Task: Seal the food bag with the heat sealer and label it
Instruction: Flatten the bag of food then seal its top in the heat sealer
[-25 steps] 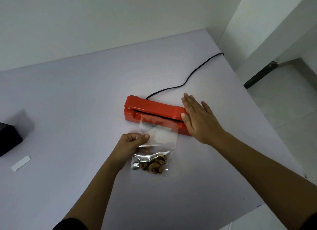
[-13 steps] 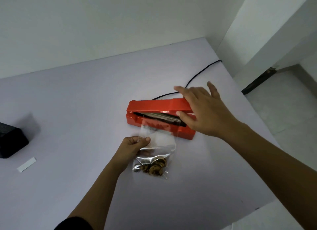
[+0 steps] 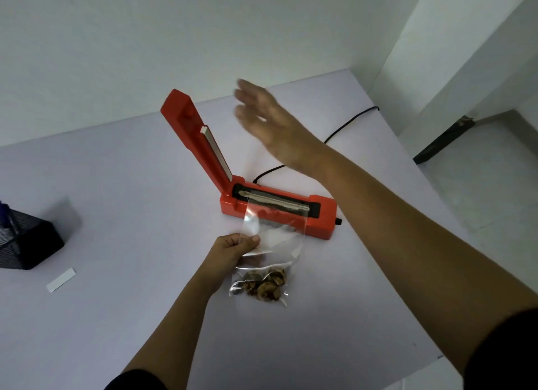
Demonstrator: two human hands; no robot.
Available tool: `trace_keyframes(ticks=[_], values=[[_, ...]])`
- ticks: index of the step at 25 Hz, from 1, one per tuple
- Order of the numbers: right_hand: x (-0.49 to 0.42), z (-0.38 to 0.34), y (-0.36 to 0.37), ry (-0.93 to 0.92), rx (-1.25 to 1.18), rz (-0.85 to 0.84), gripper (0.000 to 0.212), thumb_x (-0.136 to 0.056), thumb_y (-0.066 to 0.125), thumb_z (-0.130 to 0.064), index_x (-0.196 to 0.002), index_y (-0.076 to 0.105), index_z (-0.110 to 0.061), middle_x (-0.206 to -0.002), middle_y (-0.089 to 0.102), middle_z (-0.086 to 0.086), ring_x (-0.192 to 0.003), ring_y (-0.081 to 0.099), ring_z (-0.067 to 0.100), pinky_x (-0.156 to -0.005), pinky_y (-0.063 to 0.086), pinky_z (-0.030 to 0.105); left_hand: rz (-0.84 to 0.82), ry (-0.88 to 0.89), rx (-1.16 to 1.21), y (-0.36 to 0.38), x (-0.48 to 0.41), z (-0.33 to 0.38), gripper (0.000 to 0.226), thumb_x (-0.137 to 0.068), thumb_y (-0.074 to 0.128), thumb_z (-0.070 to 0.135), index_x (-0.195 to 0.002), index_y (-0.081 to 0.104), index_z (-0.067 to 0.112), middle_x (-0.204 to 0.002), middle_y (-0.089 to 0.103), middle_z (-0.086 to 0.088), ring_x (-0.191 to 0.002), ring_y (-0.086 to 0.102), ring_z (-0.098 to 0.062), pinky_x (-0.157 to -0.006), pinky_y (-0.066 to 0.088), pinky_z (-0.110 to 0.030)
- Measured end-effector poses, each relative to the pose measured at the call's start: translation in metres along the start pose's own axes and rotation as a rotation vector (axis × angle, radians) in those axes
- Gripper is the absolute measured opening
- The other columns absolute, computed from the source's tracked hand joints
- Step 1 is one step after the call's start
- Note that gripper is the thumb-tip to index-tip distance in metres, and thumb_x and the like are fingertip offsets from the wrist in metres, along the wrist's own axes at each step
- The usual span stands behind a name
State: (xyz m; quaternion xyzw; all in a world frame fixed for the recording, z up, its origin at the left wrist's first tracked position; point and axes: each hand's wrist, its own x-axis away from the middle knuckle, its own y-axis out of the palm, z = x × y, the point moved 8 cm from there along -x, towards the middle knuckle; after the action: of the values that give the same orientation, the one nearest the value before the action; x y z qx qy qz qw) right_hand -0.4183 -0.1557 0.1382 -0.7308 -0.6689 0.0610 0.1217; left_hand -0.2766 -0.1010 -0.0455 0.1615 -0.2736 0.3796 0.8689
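The red heat sealer [image 3: 320, 215] lies mid-table with its lid [image 3: 195, 139] swung up and leaning to the left, baring the sealing strip. A clear food bag [image 3: 270, 253] with brown dried slices at its bottom lies in front, its top edge resting across the strip. My left hand [image 3: 235, 247] pinches the bag's left side. My right hand [image 3: 262, 113] hovers blurred above and behind the sealer, fingers straight, holding nothing. A white label strip [image 3: 60, 279] lies at the left.
A black mesh holder [image 3: 26, 241] stands at the table's left edge. The sealer's black cord [image 3: 346, 125] runs back right off the white table [image 3: 116, 200]. The table's right edge drops to a tiled floor; a wall is close behind.
My right hand went from pressing the lid flat to lifting it; the lid now stands fully up and the hand has come off it. The left hand kept hold of the bag.
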Motion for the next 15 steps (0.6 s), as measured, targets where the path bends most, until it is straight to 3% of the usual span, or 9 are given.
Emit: trace_keyframes(ticks=[3,6,8,10,12,15], values=[[0.032,0.073,-0.046,0.151,0.149,0.17,0.058,-0.091,0.047,-0.007,-0.142,0.028,-0.025,-0.146,0.038,-0.005,-0.135,0.031,0.005,-0.104,0.034,0.022,0.018,-0.011,-0.007,-0.002,-0.004,-0.006,0.025,-0.089,0.062,0.019,-0.066,0.065,0.008,-0.065,0.066,-0.007,-0.064,0.066,-0.025,-0.057,0.054,-0.024],[0.085,0.151,-0.063,0.404,0.349,0.06,0.087,-0.074,0.057,0.007,-0.146,0.018,-0.022,-0.153,0.024,-0.001,-0.14,0.021,0.012,-0.1,0.033,0.022,0.054,0.027,-0.056,-0.006,-0.009,-0.008,0.023,-0.092,0.058,0.024,-0.085,0.067,0.004,-0.083,0.072,-0.012,-0.075,0.068,-0.032,-0.068,0.057,-0.029],[0.11,0.18,-0.056,0.472,0.446,-0.071,0.103,-0.07,0.074,-0.007,-0.147,0.006,-0.02,-0.156,0.012,0.002,-0.142,0.015,0.016,-0.108,0.025,0.028,0.116,0.064,-0.139,-0.008,-0.011,-0.004,0.027,-0.093,0.053,0.031,-0.096,0.068,0.008,-0.089,0.073,-0.009,-0.081,0.07,-0.026,-0.07,0.057,-0.028],[0.12,0.19,-0.049,0.434,0.527,-0.1,0.116,-0.064,0.083,-0.032,-0.148,0.003,-0.022,-0.156,0.013,0.002,-0.141,0.019,0.021,-0.114,0.025,0.04,0.203,0.085,-0.206,-0.007,-0.011,0.003,0.031,-0.094,0.05,0.038,-0.095,0.067,0.012,-0.084,0.073,-0.006,-0.075,0.07,-0.021,-0.065,0.057,-0.026],[0.12,0.189,-0.048,0.379,0.575,-0.028,0.117,-0.061,0.082,-0.048,-0.147,0.007,-0.022,-0.153,0.024,0.004,-0.136,0.03,0.023,-0.111,0.029,0.047,0.3,0.081,-0.229,-0.004,-0.01,0.013,0.034,-0.094,0.047,0.043,-0.093,0.065,0.014,-0.079,0.071,-0.003,-0.062,0.07,-0.017,-0.056,0.055,-0.023],[0.116,0.186,-0.049,0.306,0.651,0.063,0.106,-0.066,0.078,-0.048,-0.146,0.016,-0.017,-0.147,0.036,0.005,-0.131,0.039,0.024,-0.112,0.026,0.045,0.412,0.108,-0.286,0.0,-0.008,0.029,0.03,-0.095,0.046,0.041,-0.093,0.062,0.016,-0.071,0.069,-0.001,-0.047,0.064,-0.013,-0.045,0.051,-0.018]])
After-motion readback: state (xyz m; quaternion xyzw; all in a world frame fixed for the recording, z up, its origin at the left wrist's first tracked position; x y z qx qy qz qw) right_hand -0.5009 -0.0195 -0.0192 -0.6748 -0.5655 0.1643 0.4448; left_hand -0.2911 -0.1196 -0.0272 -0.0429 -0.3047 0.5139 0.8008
